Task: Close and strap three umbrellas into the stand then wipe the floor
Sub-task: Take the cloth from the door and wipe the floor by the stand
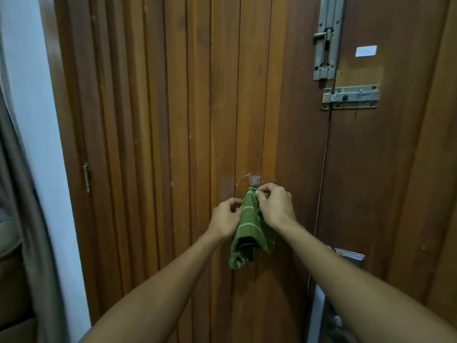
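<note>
A green cloth with pale stripes (248, 229) hangs from a small clear adhesive hook (254, 180) stuck on the wooden door (173, 120). My right hand (274, 204) pinches the cloth's top just under the hook. At the cloth's left edge, a little lower, my left hand (226, 216) has its fingers curled on the fabric. The cloth's lower end droops in loose folds. No umbrella or stand is in view.
Two metal slide bolts (325, 40) (351, 96) sit at the upper right where the door meets a second leaf. A metal handle plate (351, 256) shows low right. A white wall (32, 120) and a grey curtain (14, 194) stand at the left.
</note>
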